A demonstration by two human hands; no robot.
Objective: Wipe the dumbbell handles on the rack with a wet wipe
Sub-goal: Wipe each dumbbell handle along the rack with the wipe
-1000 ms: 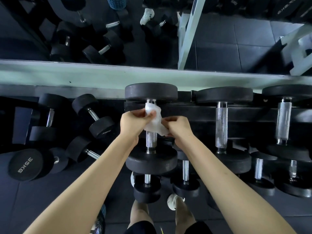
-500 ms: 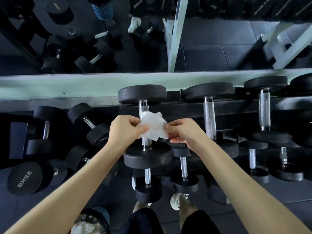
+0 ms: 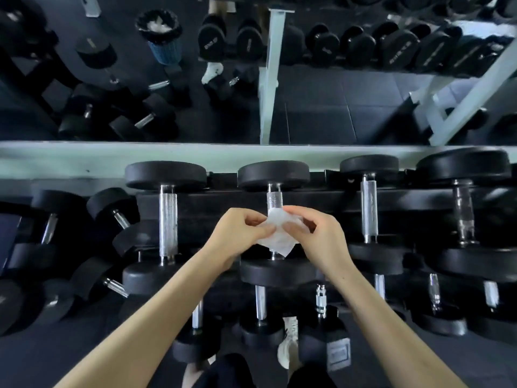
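A black rack (image 3: 218, 203) carries a top row of black dumbbells with knurled steel handles. Both my hands hold a crumpled white wet wipe (image 3: 277, 238) in front of the second dumbbell's handle (image 3: 275, 201). My left hand (image 3: 237, 236) pinches the wipe's left side and my right hand (image 3: 319, 242) pinches its right side. The wipe covers the lower part of that handle; whether it touches the steel I cannot tell. The first handle (image 3: 167, 222) stands bare to the left, and the third handle (image 3: 368, 208) and fourth handle (image 3: 463, 214) to the right.
Smaller dumbbells (image 3: 260, 301) sit on a lower tier under my arms. More dumbbells (image 3: 112, 217) lie on the floor at the left. A wall mirror (image 3: 321, 107) above the rack reflects the gym and a blue bin (image 3: 162, 37). My shoe (image 3: 288, 343) shows below.
Both hands have moved with the wipe from the first top-row dumbbell handle rightward to the second one. The view has shifted right as well.
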